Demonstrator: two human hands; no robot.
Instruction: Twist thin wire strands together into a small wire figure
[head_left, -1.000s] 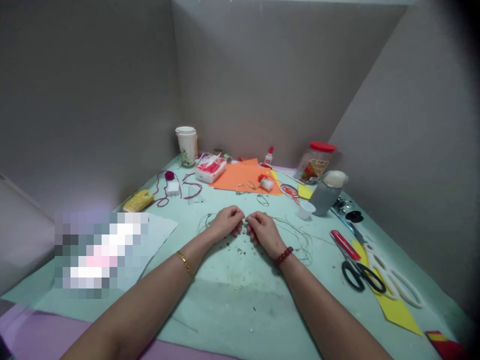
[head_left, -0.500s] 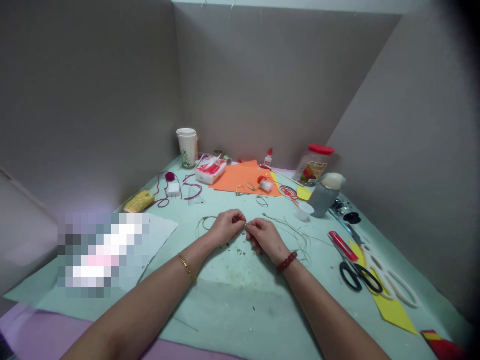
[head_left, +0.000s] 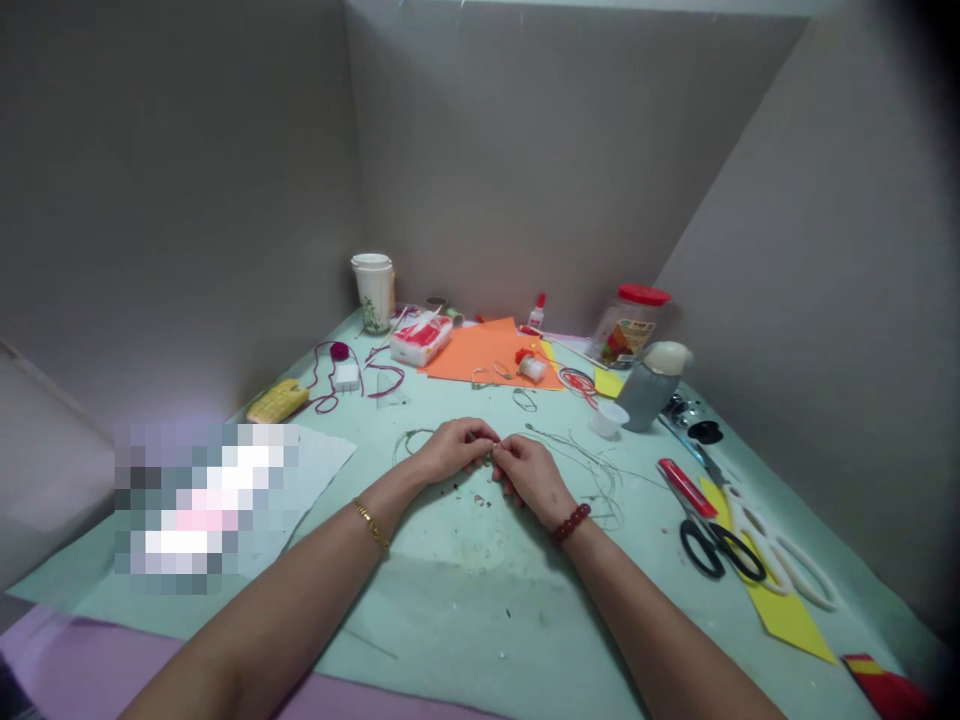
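Over the middle of the table my left hand and my right hand meet fingertip to fingertip, both closed in a pinch. Between them is a thin greenish cord, mostly hidden by the fingers. A loop of such cord lies just left of my left hand. More loose strands spread out to the right of my right hand. Tiny beads or bits are scattered on the table right below the fingertips.
Black-handled scissors, white-handled scissors and a red cutter lie at right. A small clear cup stands beside a grey bottle. Farther back are orange paper, a tissue pack and a lidded cup.
My fingertips have drawn slightly closer together, with the left hand shifting a little to the right. The view has tilted very slightly; the things on the table have stayed put.
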